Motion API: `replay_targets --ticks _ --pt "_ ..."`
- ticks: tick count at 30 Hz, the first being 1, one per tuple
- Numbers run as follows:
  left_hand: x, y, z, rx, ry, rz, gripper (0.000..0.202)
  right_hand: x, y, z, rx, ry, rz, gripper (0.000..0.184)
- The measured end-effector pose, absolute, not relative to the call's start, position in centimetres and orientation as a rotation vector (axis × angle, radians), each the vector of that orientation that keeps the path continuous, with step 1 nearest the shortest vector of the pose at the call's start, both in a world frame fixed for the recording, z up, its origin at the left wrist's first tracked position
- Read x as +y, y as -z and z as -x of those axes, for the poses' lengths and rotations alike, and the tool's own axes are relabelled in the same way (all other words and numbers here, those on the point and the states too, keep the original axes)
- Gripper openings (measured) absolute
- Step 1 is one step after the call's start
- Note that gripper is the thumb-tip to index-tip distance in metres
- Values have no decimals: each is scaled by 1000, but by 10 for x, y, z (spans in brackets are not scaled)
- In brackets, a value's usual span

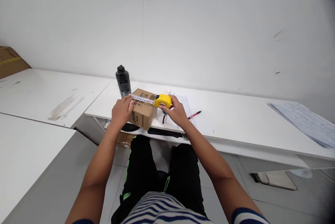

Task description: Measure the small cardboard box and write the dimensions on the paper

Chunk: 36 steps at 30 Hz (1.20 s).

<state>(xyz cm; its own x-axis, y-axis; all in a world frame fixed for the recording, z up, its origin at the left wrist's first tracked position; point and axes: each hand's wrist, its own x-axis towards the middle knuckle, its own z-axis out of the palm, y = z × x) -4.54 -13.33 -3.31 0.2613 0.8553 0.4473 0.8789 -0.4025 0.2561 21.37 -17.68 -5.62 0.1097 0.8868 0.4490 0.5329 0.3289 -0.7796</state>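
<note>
A small brown cardboard box (pixel 142 114) sits at the front edge of the white table (pixel 235 119). My left hand (pixel 121 111) rests on the box's left side, fingers pinching the end of a white measuring tape blade (pixel 143 99) drawn across the box top. My right hand (pixel 177 112) grips the yellow tape measure case (pixel 162 101) at the box's right edge.
A black water bottle (pixel 123 81) stands just behind the box. A red pen (pixel 194 114) and sheets of paper (pixel 186 105) lie to the right, a paper stack (pixel 309 122) at far right. Another white table (pixel 47 93) and a brown carton (pixel 10 61) are left.
</note>
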Motion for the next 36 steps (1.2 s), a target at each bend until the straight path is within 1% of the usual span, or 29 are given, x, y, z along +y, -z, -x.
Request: replay_targets --ticks 7,11,20,23,25,27,29,32,34,36 --pt "-133 35 45 -1686 833 2449 47 -175 58 -214 -1550 -433 1349 62" --pt "-135 35 41 -1725 830 2381 46 -174 55 -209 -1548 -366 1350 59" --pt "-168 33 2 -1849 833 2263 46 -160 33 -188 -1683 -380 1321 55" --pt "-174 33 -7 -1911 954 2308 56 -156 25 -180 -1740 -352 1323 53" --pt "-172 37 -9 -1935 1116 2334 68 -154 23 -176 -1758 -345 1330 51" --pt "-166 44 -8 -1938 1311 2335 74 -153 23 -174 -1747 -353 1334 50" --pt "-159 52 -8 -1933 1493 2316 68 -153 25 -174 -1708 -349 1337 50" --pt "-154 63 -14 -1881 1662 2296 53 -153 27 -176 -1580 -343 1384 53" --pt "-157 66 -21 -1848 1662 2310 44 -151 27 -181 -1462 -362 1437 55" --pt "-167 68 -32 -1880 1583 2322 38 -148 24 -185 -1374 -383 1489 54"
